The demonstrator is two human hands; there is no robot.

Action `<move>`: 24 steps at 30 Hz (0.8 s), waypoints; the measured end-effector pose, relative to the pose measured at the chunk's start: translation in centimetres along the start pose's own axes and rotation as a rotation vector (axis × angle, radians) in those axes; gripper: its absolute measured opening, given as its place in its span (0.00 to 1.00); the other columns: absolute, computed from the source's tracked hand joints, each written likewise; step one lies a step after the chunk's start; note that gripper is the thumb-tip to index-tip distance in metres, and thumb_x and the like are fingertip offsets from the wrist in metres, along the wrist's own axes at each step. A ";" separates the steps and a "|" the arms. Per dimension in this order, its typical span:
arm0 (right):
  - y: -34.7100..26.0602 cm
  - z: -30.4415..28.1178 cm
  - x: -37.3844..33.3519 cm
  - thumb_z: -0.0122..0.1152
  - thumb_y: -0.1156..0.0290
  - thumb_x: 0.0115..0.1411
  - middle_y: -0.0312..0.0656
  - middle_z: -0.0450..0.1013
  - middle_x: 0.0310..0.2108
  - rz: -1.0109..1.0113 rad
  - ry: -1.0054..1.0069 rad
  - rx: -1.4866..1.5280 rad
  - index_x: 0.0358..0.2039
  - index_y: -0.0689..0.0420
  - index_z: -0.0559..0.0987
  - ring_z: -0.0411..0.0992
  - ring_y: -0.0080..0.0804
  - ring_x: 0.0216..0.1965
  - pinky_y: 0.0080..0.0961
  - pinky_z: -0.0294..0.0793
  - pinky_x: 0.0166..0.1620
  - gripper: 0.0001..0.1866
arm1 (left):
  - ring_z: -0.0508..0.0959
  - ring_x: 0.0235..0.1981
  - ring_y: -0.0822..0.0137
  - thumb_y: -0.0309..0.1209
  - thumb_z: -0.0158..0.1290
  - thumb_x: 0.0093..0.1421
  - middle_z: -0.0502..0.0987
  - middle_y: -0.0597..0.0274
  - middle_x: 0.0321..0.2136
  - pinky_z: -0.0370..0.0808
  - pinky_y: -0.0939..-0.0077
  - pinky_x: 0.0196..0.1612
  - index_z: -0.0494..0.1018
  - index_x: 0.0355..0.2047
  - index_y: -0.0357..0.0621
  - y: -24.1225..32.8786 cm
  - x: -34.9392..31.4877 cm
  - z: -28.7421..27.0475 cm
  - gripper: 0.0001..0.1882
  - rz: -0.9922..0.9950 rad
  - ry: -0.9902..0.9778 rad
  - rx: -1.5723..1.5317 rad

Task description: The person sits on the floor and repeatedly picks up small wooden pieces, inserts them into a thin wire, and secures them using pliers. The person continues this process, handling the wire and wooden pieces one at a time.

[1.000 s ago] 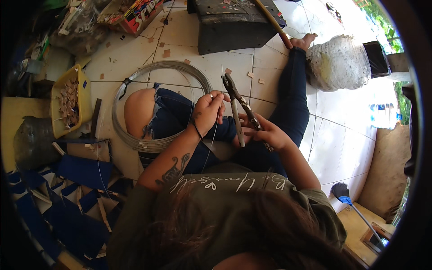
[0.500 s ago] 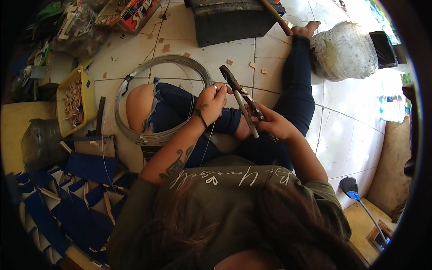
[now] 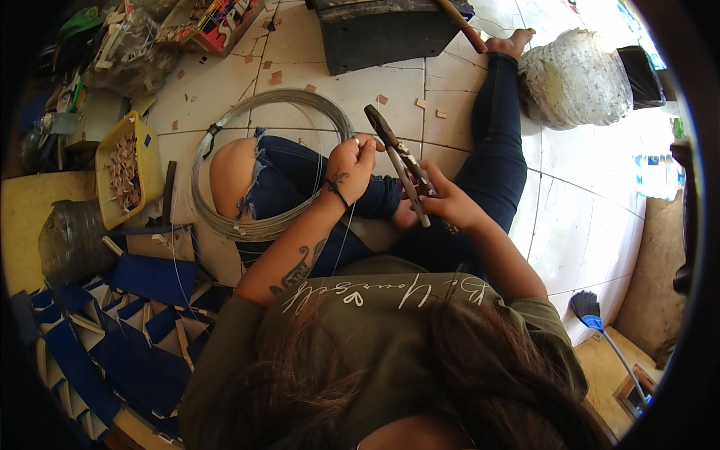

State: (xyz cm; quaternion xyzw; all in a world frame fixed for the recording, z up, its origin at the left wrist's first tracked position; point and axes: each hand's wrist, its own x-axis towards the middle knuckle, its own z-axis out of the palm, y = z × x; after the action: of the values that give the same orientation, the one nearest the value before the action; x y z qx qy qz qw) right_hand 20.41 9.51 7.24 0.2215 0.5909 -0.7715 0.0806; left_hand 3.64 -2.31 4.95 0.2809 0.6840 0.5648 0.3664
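Note:
My left hand (image 3: 352,166) is closed, thumb against fingers, pinching a thin wire (image 3: 345,244) that trails down toward my shirt. Pliers (image 3: 396,146) with a dark head and worn, white-flecked handles are gripped by my right hand (image 3: 452,201). Their head points up and to the left, just beyond my left fingertips. One handle stands apart from the other. Whether the jaws touch the wire is too small to make out. A coil of grey wire (image 3: 335,112), bound with a dark tie, hangs around my bent left knee, beneath my left forearm.
A yellow bin (image 3: 152,176) of small wooden pieces stands at left, above a pile of blue-and-pale pieces (image 3: 139,360). Ahead is a black box (image 3: 382,45) with a wooden handle (image 3: 461,26) across its corner. Right of my foot sits a wrapped bundle (image 3: 574,82); a brush (image 3: 587,309) lies lower right.
The pliers have shifted slightly up and to the left, with my right hand still around them. My left hand keeps its pinch in nearly the same place.

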 end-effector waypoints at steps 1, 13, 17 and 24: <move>0.2 0.3 0.3 0.47 0.79 0.47 0.44 0.67 0.40 0.047 0.041 -0.070 0.48 0.62 0.62 0.66 0.30 0.43 0.24 0.64 0.46 0.24 | 0.54 0.12 0.84 0.30 0.39 0.60 0.57 0.76 0.11 0.52 0.87 0.16 0.70 0.28 0.38 -0.1 0.0 0.0 0.12 0.008 0.020 0.014; 1.9 -0.5 2.6 0.47 0.75 0.43 0.41 0.69 0.29 0.120 0.105 -0.188 0.37 0.64 0.68 0.68 0.28 0.32 0.22 0.68 0.37 0.17 | 0.61 0.10 0.80 0.31 0.38 0.60 0.65 0.69 0.11 0.59 0.87 0.14 0.68 0.30 0.38 -0.6 0.4 -0.3 0.11 -0.224 -0.070 -0.193; 2.2 -2.5 4.5 0.48 0.74 0.46 0.42 0.69 0.29 0.215 0.153 -0.062 0.37 0.64 0.68 0.70 0.29 0.32 0.24 0.70 0.38 0.15 | 0.62 0.09 0.81 0.31 0.37 0.61 0.65 0.69 0.13 0.59 0.91 0.14 0.66 0.30 0.38 -0.9 -0.8 -0.8 0.10 -0.309 -0.163 -0.232; 3.7 -3.1 6.9 0.53 0.69 0.46 0.44 0.71 0.26 0.333 0.130 -0.089 0.28 0.65 0.72 0.71 0.31 0.29 0.24 0.71 0.35 0.12 | 0.60 0.08 0.81 0.30 0.39 0.60 0.64 0.69 0.13 0.58 0.88 0.12 0.64 0.30 0.38 -2.9 -0.4 -0.2 0.08 -0.348 -0.061 -0.203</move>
State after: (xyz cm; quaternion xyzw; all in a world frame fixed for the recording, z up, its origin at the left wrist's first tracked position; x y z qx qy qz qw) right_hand 16.48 12.31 0.40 0.3620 0.5836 -0.7046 0.1787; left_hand 3.78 -3.36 2.22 0.1370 0.6505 0.5502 0.5053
